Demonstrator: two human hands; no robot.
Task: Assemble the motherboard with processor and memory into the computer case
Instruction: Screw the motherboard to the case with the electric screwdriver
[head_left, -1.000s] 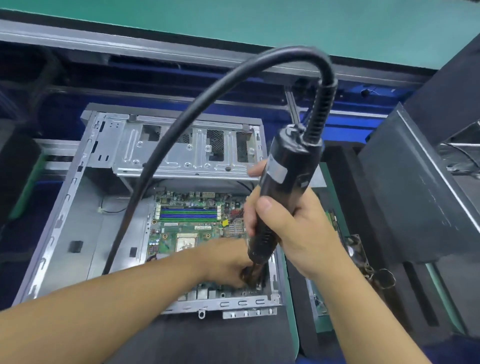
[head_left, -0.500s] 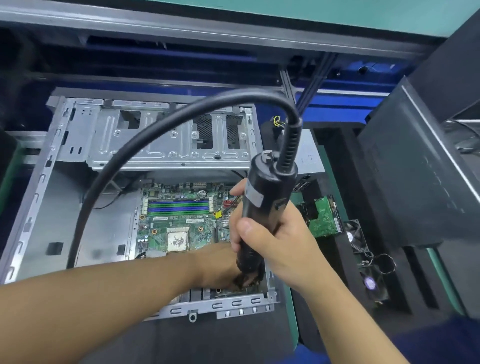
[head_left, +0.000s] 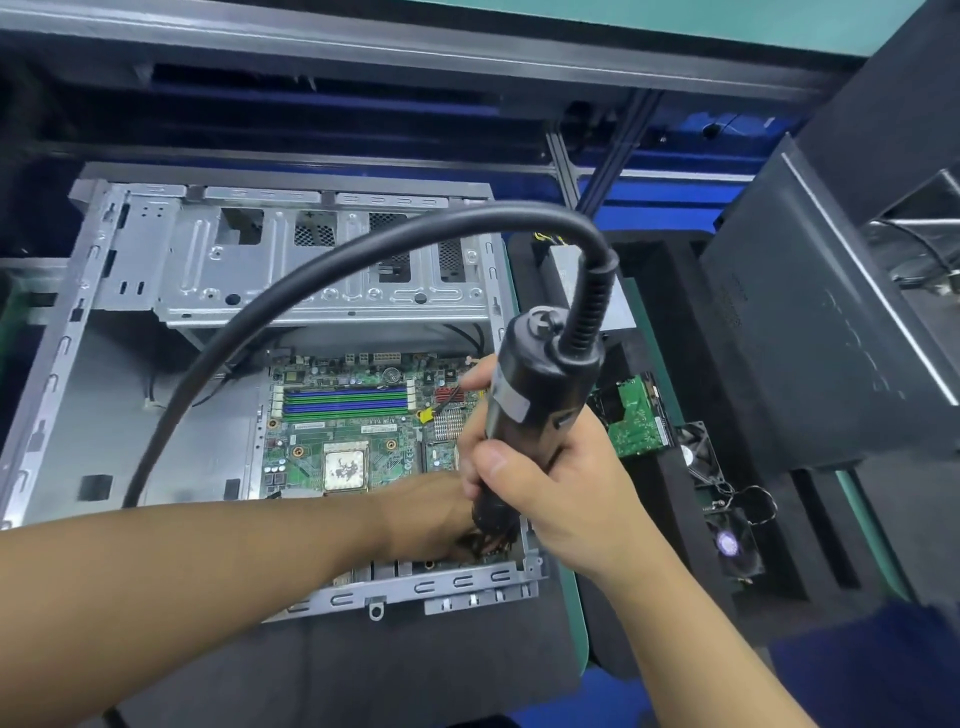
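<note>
An open grey computer case (head_left: 124, 291) lies flat with a green motherboard (head_left: 363, 441) inside it. The board carries blue and green memory sticks (head_left: 345, 399) and a square silver processor (head_left: 344, 466). My right hand (head_left: 550, 488) grips a black electric screwdriver (head_left: 535, 400), held upright with its tip down at the board's near right corner. My left hand (head_left: 426, 514) reaches across into the case, its fingers at the screwdriver's tip; the tip and those fingers are mostly hidden. A thick black cable (head_left: 291, 312) arcs from the tool's top to the left.
A black foam tray (head_left: 670, 540) right of the case holds a green circuit board (head_left: 636, 415) and small fans (head_left: 732, 540). A dark case side panel (head_left: 810, 332) leans at the right. A metal rail and green mat run along the back.
The view has shifted, so the case and board sit lower and further left in frame. Both hands and the screwdriver stay at the board's near right corner.
</note>
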